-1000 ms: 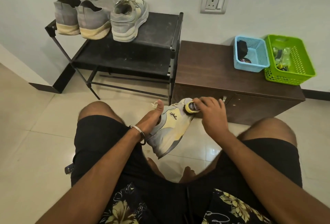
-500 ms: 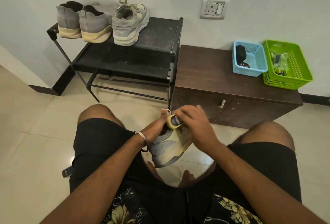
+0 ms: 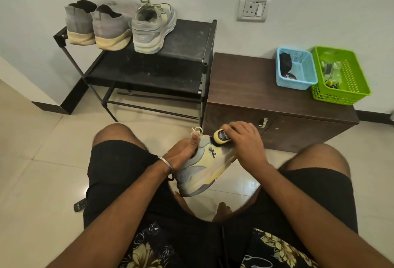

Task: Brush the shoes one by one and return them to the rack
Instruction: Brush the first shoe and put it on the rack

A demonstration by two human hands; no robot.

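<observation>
Between my knees I hold a grey and yellow sneaker, tilted with its sole to the lower right. My left hand grips it from inside the opening, thumb up along the collar. My right hand grips a small yellow brush whose dark bristles touch the shoe's upper side near the black logo. On the top shelf of the black rack stand a matching sneaker and two grey high-top shoes, heels toward me.
A low brown cabinet stands right of the rack, carrying a blue basket and a green basket with small items. A dark remote-like object lies on the tiled floor by my left thigh. A wall socket is above.
My right hand has moved the brush from the shoe's collar out to the right along its upper side. My left hand still holds the shoe in about the same place.
</observation>
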